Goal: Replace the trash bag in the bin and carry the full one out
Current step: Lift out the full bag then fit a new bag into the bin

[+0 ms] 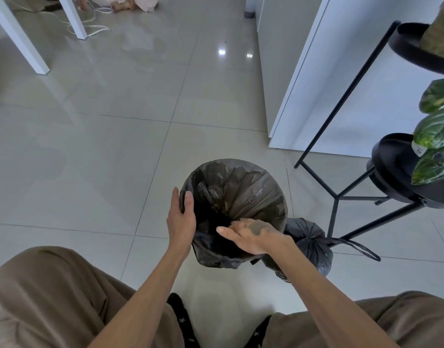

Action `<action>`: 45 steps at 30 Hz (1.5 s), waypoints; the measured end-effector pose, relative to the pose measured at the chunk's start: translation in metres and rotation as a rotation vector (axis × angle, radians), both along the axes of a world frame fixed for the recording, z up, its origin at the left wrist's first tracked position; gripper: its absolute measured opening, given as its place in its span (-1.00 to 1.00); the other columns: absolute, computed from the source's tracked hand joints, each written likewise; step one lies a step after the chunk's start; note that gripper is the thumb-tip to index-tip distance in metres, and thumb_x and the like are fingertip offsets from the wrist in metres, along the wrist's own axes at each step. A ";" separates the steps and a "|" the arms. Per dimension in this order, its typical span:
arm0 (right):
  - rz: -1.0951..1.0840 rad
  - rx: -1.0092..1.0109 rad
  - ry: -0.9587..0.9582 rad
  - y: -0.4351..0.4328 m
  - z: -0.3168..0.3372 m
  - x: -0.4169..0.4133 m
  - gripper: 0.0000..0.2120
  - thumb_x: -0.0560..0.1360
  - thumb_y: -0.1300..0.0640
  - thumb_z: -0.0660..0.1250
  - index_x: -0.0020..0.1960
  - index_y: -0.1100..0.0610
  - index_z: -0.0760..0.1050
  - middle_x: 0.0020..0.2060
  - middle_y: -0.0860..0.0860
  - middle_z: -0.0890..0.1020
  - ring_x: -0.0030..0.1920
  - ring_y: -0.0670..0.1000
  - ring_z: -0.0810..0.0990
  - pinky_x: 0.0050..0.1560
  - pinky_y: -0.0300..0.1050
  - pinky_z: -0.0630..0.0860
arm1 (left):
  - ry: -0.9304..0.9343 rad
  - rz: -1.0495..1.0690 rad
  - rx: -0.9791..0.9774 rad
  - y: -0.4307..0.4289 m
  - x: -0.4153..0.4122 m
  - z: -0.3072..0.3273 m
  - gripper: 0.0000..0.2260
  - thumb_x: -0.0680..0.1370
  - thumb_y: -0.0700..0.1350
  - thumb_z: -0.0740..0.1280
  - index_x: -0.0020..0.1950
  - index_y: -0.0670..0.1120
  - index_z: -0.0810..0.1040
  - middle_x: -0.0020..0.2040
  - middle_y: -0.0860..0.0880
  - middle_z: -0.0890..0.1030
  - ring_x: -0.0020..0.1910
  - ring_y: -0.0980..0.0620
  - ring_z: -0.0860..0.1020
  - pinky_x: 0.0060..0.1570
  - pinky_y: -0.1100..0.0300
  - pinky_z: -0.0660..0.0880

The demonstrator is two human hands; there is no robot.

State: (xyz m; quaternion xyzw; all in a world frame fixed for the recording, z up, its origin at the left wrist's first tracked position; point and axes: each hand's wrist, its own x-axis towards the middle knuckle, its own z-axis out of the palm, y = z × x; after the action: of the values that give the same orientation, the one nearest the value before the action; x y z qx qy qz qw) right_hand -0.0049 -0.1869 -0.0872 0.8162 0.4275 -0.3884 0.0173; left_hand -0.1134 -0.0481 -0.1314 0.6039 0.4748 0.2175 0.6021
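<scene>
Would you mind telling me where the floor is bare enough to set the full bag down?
Bare tiles lie left of the bin and ahead of it, up to the white table legs. The right is crowded: the tied full bag sits against the bin, beside the black plant stand.

Bin walls hidden under new bag (241,189); right hand (251,236) fingers hidden inside; plant (435,131) cut off.
</scene>
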 end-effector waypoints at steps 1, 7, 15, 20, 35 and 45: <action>0.009 0.009 0.020 0.004 -0.002 0.000 -0.22 0.53 -0.44 -0.23 0.45 -0.03 0.40 0.42 0.08 0.47 0.44 0.16 0.40 0.42 0.19 0.31 | -0.002 0.002 0.009 0.000 0.000 -0.001 -0.41 0.63 0.28 0.12 0.62 0.11 0.15 0.57 0.04 0.30 0.53 -0.01 0.29 0.49 0.01 0.27; 0.063 -0.259 0.139 0.013 -0.035 -0.001 -0.24 0.54 -0.43 -0.10 0.51 0.03 0.35 0.49 0.10 0.39 0.47 0.18 0.35 0.47 0.12 0.23 | 0.013 0.012 0.044 0.000 0.002 -0.001 -0.46 0.66 0.23 0.07 0.61 0.06 0.20 0.57 0.07 0.31 0.55 0.03 0.26 0.50 0.09 0.21; -0.312 0.151 0.295 0.018 -0.013 0.035 -0.47 0.65 -0.22 0.04 0.54 -0.02 0.28 0.52 0.03 0.36 0.51 0.12 0.30 0.51 0.10 0.18 | 0.021 -0.012 0.393 0.001 -0.001 0.034 -0.50 0.65 0.20 0.17 0.55 0.05 0.30 0.48 0.06 0.44 0.45 0.14 0.38 0.43 0.14 0.33; -0.757 0.239 0.652 0.024 -0.032 0.051 -0.52 0.68 -0.08 0.07 0.54 0.09 0.27 0.43 0.09 0.47 0.36 0.11 0.47 0.35 0.04 0.42 | -0.001 -0.246 -0.143 -0.002 0.042 0.053 -0.65 0.68 0.11 0.16 0.29 -0.07 0.55 -0.06 -0.08 0.72 -0.05 -0.05 0.70 0.09 0.02 0.64; -0.934 0.246 0.454 0.022 -0.047 0.075 -0.40 0.66 -0.18 0.05 0.61 0.07 0.11 0.58 0.07 0.22 0.55 0.15 0.20 0.53 0.12 0.17 | 0.494 -0.441 -0.418 0.026 0.082 0.005 -0.28 0.58 0.39 -0.01 0.59 -0.04 0.23 0.50 -0.15 0.40 0.42 -0.20 0.42 0.42 -0.12 0.37; -0.555 0.357 0.265 0.046 -0.027 0.088 -0.71 0.65 0.10 0.18 0.22 0.18 0.61 0.14 0.09 0.67 0.15 0.06 0.60 0.33 0.08 0.47 | 0.528 -1.117 0.332 -0.007 0.056 0.022 -0.56 0.68 0.10 0.15 0.45 -0.11 0.48 0.37 -0.14 0.57 0.41 -0.16 0.45 0.40 0.06 0.37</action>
State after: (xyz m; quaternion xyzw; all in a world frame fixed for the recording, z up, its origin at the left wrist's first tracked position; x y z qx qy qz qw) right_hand 0.0834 -0.1410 -0.1145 0.8339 0.2491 -0.3998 -0.2874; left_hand -0.0573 -0.0547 -0.1098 0.8788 0.1809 -0.2144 0.3861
